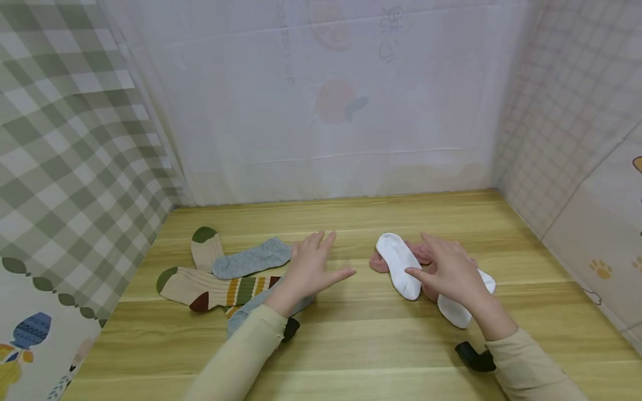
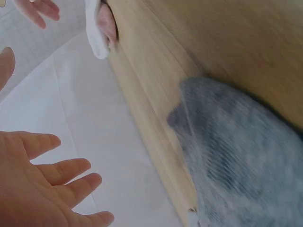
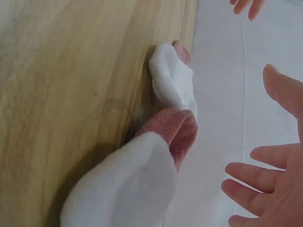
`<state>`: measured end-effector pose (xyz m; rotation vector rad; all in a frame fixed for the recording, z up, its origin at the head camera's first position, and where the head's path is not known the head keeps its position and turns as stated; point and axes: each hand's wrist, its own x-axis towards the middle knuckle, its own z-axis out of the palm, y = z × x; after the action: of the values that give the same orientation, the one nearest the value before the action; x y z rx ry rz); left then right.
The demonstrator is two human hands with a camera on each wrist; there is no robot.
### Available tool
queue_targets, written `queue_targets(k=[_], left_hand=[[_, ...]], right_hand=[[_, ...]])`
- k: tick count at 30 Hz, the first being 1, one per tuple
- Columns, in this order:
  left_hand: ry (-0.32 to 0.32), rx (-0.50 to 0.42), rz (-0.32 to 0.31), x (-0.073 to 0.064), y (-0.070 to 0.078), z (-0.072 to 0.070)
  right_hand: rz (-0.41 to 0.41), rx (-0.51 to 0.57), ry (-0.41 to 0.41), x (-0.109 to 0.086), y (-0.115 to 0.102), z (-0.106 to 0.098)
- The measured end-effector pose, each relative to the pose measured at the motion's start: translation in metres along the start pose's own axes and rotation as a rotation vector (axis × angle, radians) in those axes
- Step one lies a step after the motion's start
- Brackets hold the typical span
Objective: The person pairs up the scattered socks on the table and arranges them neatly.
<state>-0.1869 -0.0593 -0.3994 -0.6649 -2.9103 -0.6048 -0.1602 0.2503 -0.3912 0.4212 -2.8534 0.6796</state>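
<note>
My left hand [image 1: 310, 266], fingers spread and holding nothing, hovers beside a grey sock [image 1: 253, 259]. A second grey sock [image 2: 241, 161] lies partly hidden under that arm. Left of them is a beige sock with green, yellow and maroon stripes [image 1: 218, 289]; another beige sock [image 1: 204, 253] with a green toe lies behind it. My right hand [image 1: 451, 273] is also spread, nothing gripped, above the other group. There a white sock [image 1: 396, 259] lies across pink fabric [image 3: 173, 127], seemingly socks, and a second white sock [image 1: 453, 313] shows beneath the hand.
The wood-grain table [image 1: 371, 351] is bordered by a white printed cloth [image 1: 251, 111] at the back and a green checked cloth [image 1: 75, 139] on the left. A pale patterned cloth [image 1: 577, 223] hangs at the right. A black object [image 1: 473, 357] shows near the right wrist.
</note>
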Motion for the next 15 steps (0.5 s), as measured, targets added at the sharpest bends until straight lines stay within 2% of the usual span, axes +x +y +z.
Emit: queue_targets(k=[5,15], left_hand=[[-0.007,-0.014,-0.003,0.009,0.008,0.003],[0.003,-0.111,-0.025,0.026,0.024,0.008]], right_hand=[[0.061,-0.021,-0.009,-0.001,0.001,-0.004],[0.107,0.024,-0.035,0.0,0.005,-0.007]])
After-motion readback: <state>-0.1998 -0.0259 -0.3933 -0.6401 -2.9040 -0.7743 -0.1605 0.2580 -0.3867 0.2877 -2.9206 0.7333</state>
